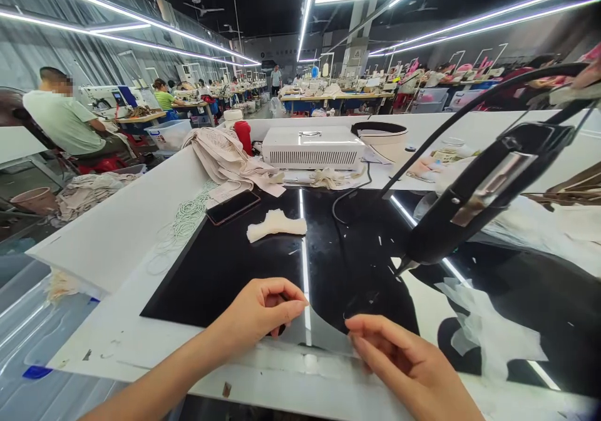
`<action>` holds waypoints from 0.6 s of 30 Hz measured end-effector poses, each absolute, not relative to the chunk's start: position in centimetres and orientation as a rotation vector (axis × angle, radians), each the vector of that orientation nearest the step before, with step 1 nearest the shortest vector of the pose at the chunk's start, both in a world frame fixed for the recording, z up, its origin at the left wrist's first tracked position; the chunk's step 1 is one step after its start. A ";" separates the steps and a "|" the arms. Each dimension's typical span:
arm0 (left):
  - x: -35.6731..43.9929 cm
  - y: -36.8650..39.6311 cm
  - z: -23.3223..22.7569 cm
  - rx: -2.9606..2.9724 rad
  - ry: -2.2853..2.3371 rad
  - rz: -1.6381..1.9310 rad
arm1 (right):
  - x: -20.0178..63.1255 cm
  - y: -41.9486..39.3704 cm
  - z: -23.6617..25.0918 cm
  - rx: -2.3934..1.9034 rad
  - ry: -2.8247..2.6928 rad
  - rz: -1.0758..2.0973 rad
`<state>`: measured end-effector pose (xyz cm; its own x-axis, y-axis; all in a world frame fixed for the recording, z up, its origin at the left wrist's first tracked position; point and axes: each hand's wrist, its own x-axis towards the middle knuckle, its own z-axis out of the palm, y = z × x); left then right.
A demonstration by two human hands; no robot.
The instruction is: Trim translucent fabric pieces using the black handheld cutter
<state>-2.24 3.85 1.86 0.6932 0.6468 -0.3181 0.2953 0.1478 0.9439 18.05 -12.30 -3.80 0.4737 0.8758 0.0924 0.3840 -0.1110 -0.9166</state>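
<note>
My left hand (260, 311) pinches the left edge of a thin, clear, glossy film sheet (323, 333) lying over the near edge of the black glossy mat (225, 264). On the sheet's right edge, my right hand (404, 364) holds it between thumb and fingers. A black handheld tool (479, 195) with a metal tip hangs just above the mat to the right of my hands, its cable arching over it. Beyond my hands, a small cream fabric piece (276, 224) lies on the mat.
A phone (232, 207) lies at the mat's far left corner, beside white elastic loops (185, 220). A white vented box (312, 146), cream fabric pile (225, 158), red bottle (243, 136) and bowl (382, 139) stand at the back. White scraps (488, 333) lie right. Seated workers fill the hall.
</note>
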 end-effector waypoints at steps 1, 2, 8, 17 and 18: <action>-2.2 4.0 2.0 1.451 0.851 0.295 | 18.1 -12.2 -3.9 -1.686 -1.069 0.634; -2.2 4.1 2.0 1.454 0.866 0.289 | 18.1 -12.1 -4.0 -1.668 -1.062 0.642; -1.9 5.0 1.7 1.427 0.922 0.258 | 18.0 -11.7 -4.5 -1.626 -1.201 0.524; -1.9 5.6 1.8 1.467 0.976 0.212 | 17.2 -11.4 -4.9 -1.572 -1.357 0.352; -1.9 5.6 1.8 1.478 0.979 0.207 | 17.1 -11.4 -5.0 -1.570 -1.368 0.340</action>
